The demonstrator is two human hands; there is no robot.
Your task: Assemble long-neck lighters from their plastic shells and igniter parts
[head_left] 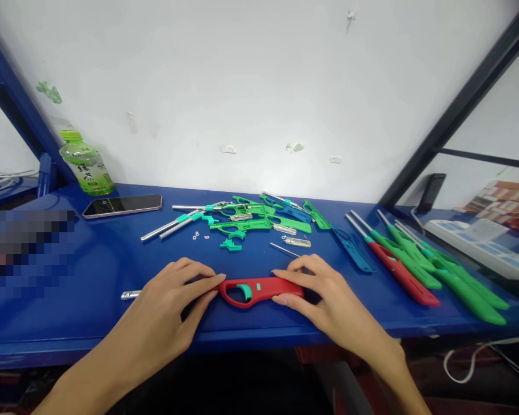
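Pinching red lighter at lower centre, your left hand and right hand oppose. Uneven squeezing could part its halves.

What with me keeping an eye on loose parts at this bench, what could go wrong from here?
The right hand is close to the thin metal rod, so a careless reach might send it rolling.
The tiny loose pieces beyond the left hand could be brushed away and lost.
Both hands grip the red handle near its ends, so a slip could press the teal trigger.
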